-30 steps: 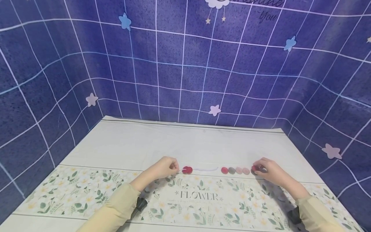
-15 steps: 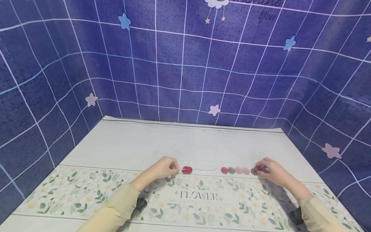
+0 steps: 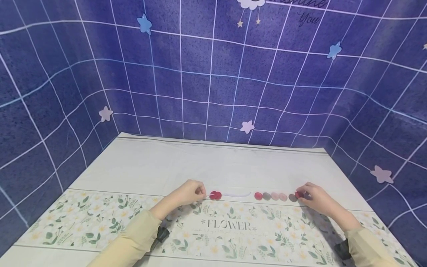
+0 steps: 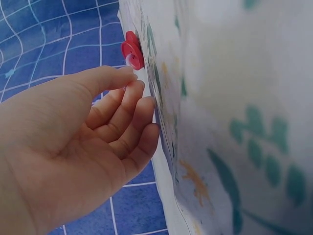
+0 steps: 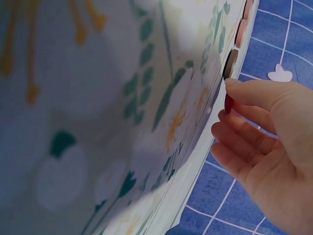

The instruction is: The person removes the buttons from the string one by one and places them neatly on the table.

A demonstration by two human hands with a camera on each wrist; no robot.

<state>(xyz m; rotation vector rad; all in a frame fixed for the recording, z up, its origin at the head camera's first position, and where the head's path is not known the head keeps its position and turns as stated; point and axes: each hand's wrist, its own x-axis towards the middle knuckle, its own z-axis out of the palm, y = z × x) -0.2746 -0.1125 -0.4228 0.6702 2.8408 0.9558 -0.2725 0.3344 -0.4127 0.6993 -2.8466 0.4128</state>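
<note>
While the left hand [image 3: 191, 193] pinched the string [image 3: 235, 195], the right hand [image 3: 313, 196] pinched a red button [image 5: 228, 103].
Rightward from two buttons [image 3: 215, 195] near the left hand, its free end pointed toward the right hand.

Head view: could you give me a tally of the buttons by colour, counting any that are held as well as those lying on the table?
Red buttons: 4, one of them pinched by the right hand
Pink buttons: 2
Dark grey or brown buttons: 2
Total: 8
</note>
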